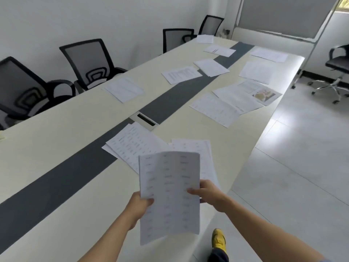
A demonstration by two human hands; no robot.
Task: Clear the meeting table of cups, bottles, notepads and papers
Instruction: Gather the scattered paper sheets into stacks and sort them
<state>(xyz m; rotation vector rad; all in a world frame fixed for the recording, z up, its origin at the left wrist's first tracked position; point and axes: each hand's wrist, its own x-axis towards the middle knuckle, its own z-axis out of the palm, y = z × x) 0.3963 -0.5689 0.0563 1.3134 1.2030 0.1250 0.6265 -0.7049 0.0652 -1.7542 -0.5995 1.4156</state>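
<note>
I hold a stack of printed papers (170,195) upright above the near edge of the long meeting table (56,148). My left hand (138,207) grips its left edge, thumb on the front. My right hand (206,192) pinches its right edge. Just behind the stack lie more printed sheets (132,146) on the table, some across the dark centre strip (170,99). Several other papers are scattered farther along: one sheet (123,89) on the left side, a group (226,106) on the right, one with a colour picture (264,94), and more at the far end (220,50).
Black mesh office chairs (90,63) line the table's left side, with more at the far end (177,37). Another chair (338,67) stands on the tiled floor at right. A cable hatch (146,120) sits in the centre strip. My yellow shoe (219,240) shows below.
</note>
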